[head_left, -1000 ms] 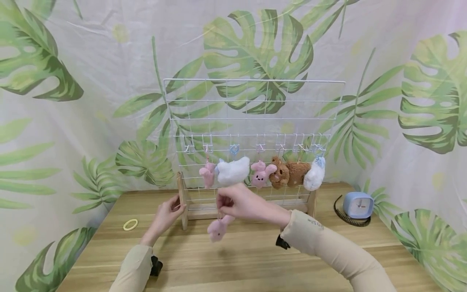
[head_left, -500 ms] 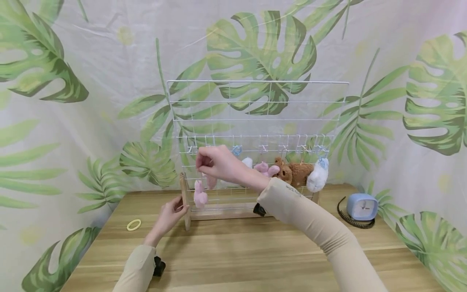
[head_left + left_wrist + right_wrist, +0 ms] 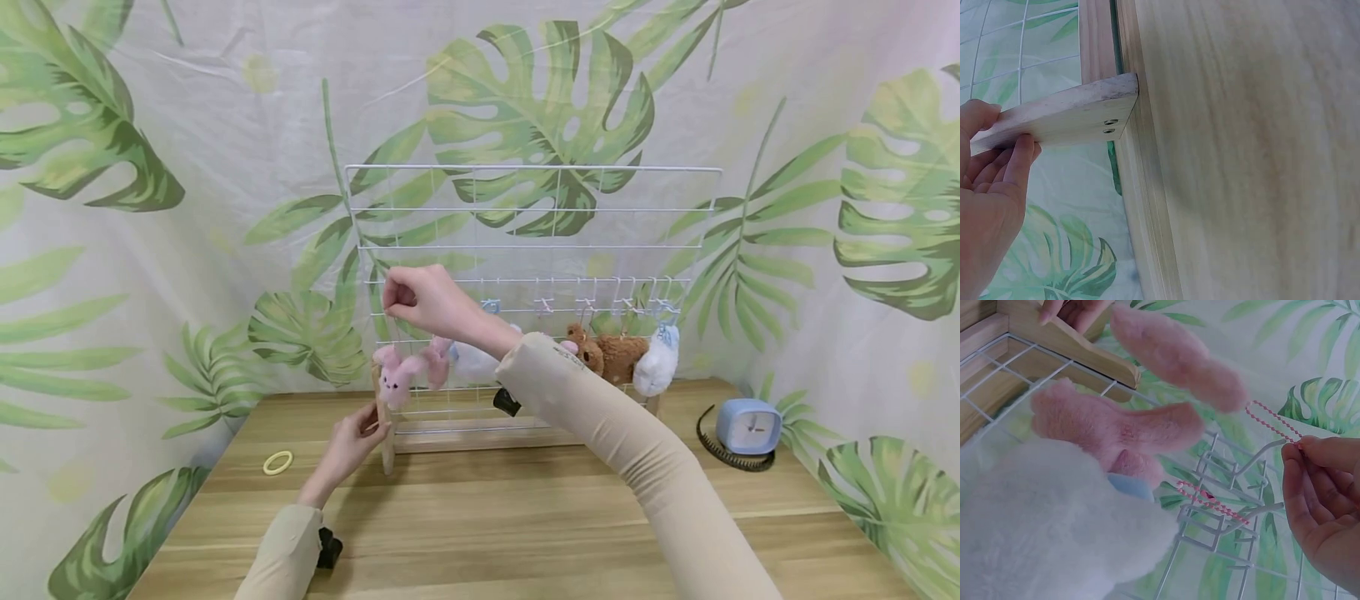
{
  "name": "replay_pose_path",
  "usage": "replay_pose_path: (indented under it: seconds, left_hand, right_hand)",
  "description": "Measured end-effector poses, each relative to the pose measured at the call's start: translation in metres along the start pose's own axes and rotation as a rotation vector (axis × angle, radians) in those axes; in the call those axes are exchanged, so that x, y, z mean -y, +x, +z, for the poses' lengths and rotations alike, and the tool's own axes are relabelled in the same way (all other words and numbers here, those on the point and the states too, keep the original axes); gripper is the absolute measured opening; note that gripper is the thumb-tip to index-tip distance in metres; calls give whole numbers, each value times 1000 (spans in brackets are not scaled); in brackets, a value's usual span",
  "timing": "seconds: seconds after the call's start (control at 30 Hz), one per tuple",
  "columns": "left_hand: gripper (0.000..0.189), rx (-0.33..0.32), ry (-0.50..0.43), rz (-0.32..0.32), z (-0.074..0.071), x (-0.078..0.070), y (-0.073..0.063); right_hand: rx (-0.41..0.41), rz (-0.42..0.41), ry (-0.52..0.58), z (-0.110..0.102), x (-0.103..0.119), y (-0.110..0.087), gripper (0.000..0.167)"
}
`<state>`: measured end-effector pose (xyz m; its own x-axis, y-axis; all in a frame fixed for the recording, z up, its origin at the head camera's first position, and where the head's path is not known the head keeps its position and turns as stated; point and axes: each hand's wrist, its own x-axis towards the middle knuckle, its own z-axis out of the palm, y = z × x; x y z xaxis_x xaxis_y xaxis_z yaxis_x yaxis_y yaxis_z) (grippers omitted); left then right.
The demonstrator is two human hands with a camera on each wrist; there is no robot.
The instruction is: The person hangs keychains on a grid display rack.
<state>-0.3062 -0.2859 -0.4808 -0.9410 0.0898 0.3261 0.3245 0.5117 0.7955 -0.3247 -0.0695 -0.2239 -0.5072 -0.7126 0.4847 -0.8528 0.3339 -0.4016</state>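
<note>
My right hand [image 3: 431, 300] pinches the pink bead chain [image 3: 1275, 422] of a pink bunny plush keychain [image 3: 395, 383]. The bunny hangs below it at the left end of the white wire grid rack [image 3: 525, 169]. In the right wrist view the pinched chain is close to the tip of an upper metal hook [image 3: 1263, 453]; whether it touches cannot be told. Another pink plush [image 3: 1116, 425] hangs from the neighbouring hook. My left hand [image 3: 356, 437] grips the rack's wooden side support [image 3: 1066, 112] between thumb and fingers.
Along the hooks hang a white plush [image 3: 476, 360], a brown bear plush [image 3: 615, 357] and a white-and-blue plush [image 3: 656, 367]. A yellow ring [image 3: 277, 463] lies left on the wooden table [image 3: 487, 525]. A blue clock [image 3: 750, 427] and a black coiled band [image 3: 731, 457] are at right.
My right hand has moved up and left, carrying the bunny keychain from in front of the rack to its left end. My left hand keeps its grip on the wooden support.
</note>
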Motion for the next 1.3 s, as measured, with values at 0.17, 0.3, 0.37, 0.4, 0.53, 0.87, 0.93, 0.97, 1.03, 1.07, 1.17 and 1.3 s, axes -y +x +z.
replay_pose_path:
  seconds: [0.17,0.3,0.37,0.4,0.53,0.87,0.93,0.97,1.03,1.07,1.17,1.3]
  left_hand:
    - [46,-3,1,8,1,-2,1]
    - [48,-2,-7,12,2,-5,0]
    - [49,-2,-6,18,2,-5,-1]
    - [50,-2,-4,20,3,-5,-1]
    - [50,-3,-1,17,3,-5,-1]
    - [47,0,16,15,4,-5,0]
    - [48,3,22,7,3,-7,-1]
    - [49,7,24,1,3,-7,-1]
    - [49,8,26,-10,3,-7,-2]
    - [49,7,23,-16,2,-7,-2]
    - [49,5,18,-17,2,-7,-2]
    - [50,-7,15,-15,1,-3,-1]
  right_hand:
    - [-8,34,-5,0,-3,6,6]
    - [-9,55,-20,1,-6,8,7]
    - [-4,62,-36,1,-7,9,7]
    - [0,66,-42,2,-8,10,7]
    - [13,86,-64,3,-12,11,7]
    - [7,97,-44,0,-12,5,6]
    - [-7,93,-28,-3,-10,0,6]
    - [-15,91,-22,-4,-9,-3,5]
    - [-34,83,-1,-6,-7,-10,5]
    - [-40,78,15,-7,-6,-15,5]
    - [-54,53,54,-10,-3,-32,3]
    - [-54,16,78,-10,0,-62,5]
